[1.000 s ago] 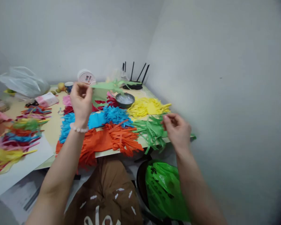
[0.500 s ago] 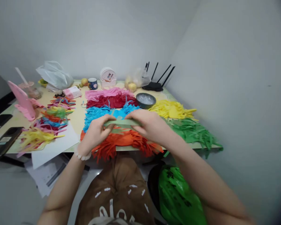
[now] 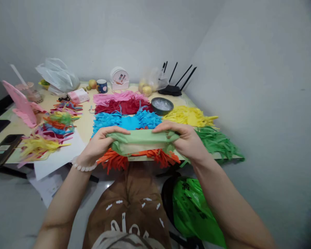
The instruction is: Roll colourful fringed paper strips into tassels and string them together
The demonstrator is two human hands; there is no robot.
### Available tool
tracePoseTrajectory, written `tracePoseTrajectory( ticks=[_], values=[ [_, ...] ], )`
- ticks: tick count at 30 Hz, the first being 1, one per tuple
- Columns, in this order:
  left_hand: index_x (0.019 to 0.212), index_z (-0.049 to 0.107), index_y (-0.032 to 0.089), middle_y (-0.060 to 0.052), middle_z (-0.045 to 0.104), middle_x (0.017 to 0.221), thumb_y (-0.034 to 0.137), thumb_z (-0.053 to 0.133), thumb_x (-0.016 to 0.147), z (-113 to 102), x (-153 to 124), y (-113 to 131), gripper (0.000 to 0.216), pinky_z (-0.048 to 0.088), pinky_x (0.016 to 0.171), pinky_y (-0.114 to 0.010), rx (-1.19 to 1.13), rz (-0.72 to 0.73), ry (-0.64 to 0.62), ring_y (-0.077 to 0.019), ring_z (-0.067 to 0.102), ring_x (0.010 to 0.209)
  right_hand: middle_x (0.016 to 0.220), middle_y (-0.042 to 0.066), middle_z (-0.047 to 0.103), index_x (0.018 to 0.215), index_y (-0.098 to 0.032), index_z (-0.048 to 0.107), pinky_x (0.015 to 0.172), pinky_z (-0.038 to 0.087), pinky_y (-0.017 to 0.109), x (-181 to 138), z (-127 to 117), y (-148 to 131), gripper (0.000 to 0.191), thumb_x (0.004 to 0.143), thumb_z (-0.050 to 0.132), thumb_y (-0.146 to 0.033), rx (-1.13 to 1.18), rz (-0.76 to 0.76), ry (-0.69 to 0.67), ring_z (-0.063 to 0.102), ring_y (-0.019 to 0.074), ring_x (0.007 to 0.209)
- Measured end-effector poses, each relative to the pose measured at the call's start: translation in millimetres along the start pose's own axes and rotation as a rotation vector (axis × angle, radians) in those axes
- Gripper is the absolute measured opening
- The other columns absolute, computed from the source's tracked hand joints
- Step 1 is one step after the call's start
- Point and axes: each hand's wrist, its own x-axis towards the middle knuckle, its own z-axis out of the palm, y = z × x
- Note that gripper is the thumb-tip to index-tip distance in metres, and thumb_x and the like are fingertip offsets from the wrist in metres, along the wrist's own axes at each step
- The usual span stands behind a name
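Observation:
Between my two hands a sheet of light green tissue paper [image 3: 137, 137] is stretched out sideways above the table's front edge. My left hand [image 3: 100, 140] grips its left end, thumb and fingers closed on it. The right end is pinched in my right hand [image 3: 182, 138]. Beneath the paper lies orange fringed tissue paper [image 3: 116, 160], partly covered by it. Just behind is blue fringed tissue paper [image 3: 129, 121], then dark red fringed paper [image 3: 121, 106] and pink fringed paper [image 3: 116, 97]. Green fringed paper [image 3: 215, 141] lies to the right of my right hand.
Yellow fringed paper [image 3: 193, 117] and a grey bowl [image 3: 162, 105] sit right of the middle. Twisted multicoloured tassels [image 3: 58, 128] lie at left beside a pink stand [image 3: 24, 107] and a phone [image 3: 9, 148]. A black router [image 3: 170, 90] stands behind; a green bag [image 3: 194, 211] is below the table.
My hands have moved apart, the right one to the right, the left one to the left. The light green paper between them has spread from a narrow folded strip into a wider sheet.

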Motion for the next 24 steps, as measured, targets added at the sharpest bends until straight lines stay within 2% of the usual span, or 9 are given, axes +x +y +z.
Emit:
tracePoseTrajectory(
  ticks=[3, 7, 9, 11, 14, 17, 19, 21, 24],
  values=[
    [0.083, 0.080, 0.017, -0.008, 0.072, 0.088, 0.015, 0.063, 0.075, -1.6, -3.4, 3.1, 0.019, 0.049, 0.066, -0.025, 0.014, 0.028, -0.076, -0.0170, 0.064, 0.078, 0.090, 0.004, 0.073, 0.079, -0.025, 0.080, 0.076, 0.053, 0.031, -6.0, -0.1, 3.2, 0.015, 0.082, 0.067, -0.020, 0.131, 0.001, 0.025, 0.067, 0.0191, 0.085],
    [0.094, 0.081, 0.019, -0.009, 0.067, 0.092, 0.012, 0.061, 0.080, -11.9, -7.8, 18.8, 0.026, 0.048, 0.074, -0.027, 0.194, 0.112, -0.224, -0.0193, 0.061, 0.087, 0.092, 0.005, 0.071, 0.069, -0.026, 0.079, 0.074, 0.052, 0.032, -7.6, -3.9, 5.8, 0.014, 0.082, 0.074, -0.025, 0.206, 0.021, 0.047, 0.066, 0.0179, 0.081],
    [0.105, 0.079, 0.020, -0.010, 0.067, 0.100, 0.019, 0.065, 0.082, -18.5, -8.9, 26.9, 0.027, 0.049, 0.083, -0.029, 0.225, 0.146, -0.386, -0.0214, 0.061, 0.094, 0.091, 0.005, 0.070, 0.068, -0.026, 0.079, 0.074, 0.052, 0.031, -6.6, -5.9, 4.7, 0.013, 0.081, 0.076, -0.026, 0.218, 0.015, 0.037, 0.066, 0.0179, 0.081],
    [0.121, 0.072, 0.021, -0.011, 0.066, 0.112, 0.035, 0.070, 0.082, -21.3, -7.7, 33.2, 0.041, 0.049, 0.088, -0.031, 0.156, 0.156, -0.497, -0.0247, 0.061, 0.102, 0.090, 0.005, 0.070, 0.066, -0.025, 0.079, 0.073, 0.051, 0.031, -5.0, -6.5, 1.7, 0.012, 0.078, 0.079, -0.026, 0.220, 0.005, 0.021, 0.065, 0.0181, 0.081],
    [0.135, 0.059, 0.022, -0.010, 0.065, 0.115, 0.052, 0.068, 0.083, -14.4, -0.7, 39.5, 0.061, 0.050, 0.078, -0.027, 0.111, 0.042, -0.449, -0.0228, 0.061, 0.097, 0.088, 0.005, 0.069, 0.065, -0.024, 0.079, 0.073, 0.052, 0.031, -2.9, -4.8, -3.9, 0.014, 0.079, 0.078, -0.026, 0.194, -0.020, -0.013, 0.065, 0.0182, 0.081],
    [0.101, 0.072, 0.014, -0.003, 0.063, 0.081, 0.050, 0.067, 0.084, -1.8, 8.8, 43.7, 0.040, 0.041, 0.060, -0.020, 0.315, -0.098, -0.470, -0.0126, 0.052, 0.069, 0.090, 0.006, 0.069, 0.064, -0.023, 0.077, 0.077, 0.053, 0.031, -1.5, -7.4, -6.8, 0.022, 0.084, 0.071, -0.028, 0.137, -0.054, -0.071, 0.065, 0.0181, 0.082],
    [0.074, 0.069, 0.011, 0.002, 0.051, 0.064, 0.048, 0.066, 0.084, 3.5, 12.9, 45.8, 0.038, 0.032, 0.052, -0.019, 0.410, -0.134, -0.496, -0.0086, 0.041, 0.057, 0.095, 0.006, 0.070, 0.073, -0.023, 0.079, 0.081, 0.053, 0.031, -0.2, -16.7, -6.4, 0.021, 0.088, 0.066, -0.030, 0.087, -0.064, -0.153, 0.066, 0.0189, 0.087],
    [0.068, 0.063, 0.012, 0.003, 0.044, 0.059, 0.048, 0.064, 0.086, 5.6, 14.2, 47.3, 0.040, 0.027, 0.050, -0.020, 0.459, -0.134, -0.472, -0.0076, 0.035, 0.054, 0.110, 0.006, 0.071, 0.103, -0.026, 0.078, 0.089, 0.052, 0.031, 1.9, -31.1, -5.2, 0.021, 0.090, 0.062, -0.033, 0.016, -0.022, -0.308, 0.067, 0.0212, 0.101],
    [0.067, 0.060, 0.013, 0.004, 0.042, 0.058, 0.046, 0.061, 0.087, 6.8, 13.1, 48.3, 0.038, 0.026, 0.049, -0.020, 0.555, -0.114, -0.434, -0.0074, 0.034, 0.053, 0.142, 0.005, 0.059, 0.144, -0.029, 0.053, 0.100, 0.048, 0.034, 6.0, -48.0, -5.5, 0.063, 0.084, 0.069, -0.044, -0.061, 0.063, -0.581, 0.057, 0.0263, 0.127]
  ],
)
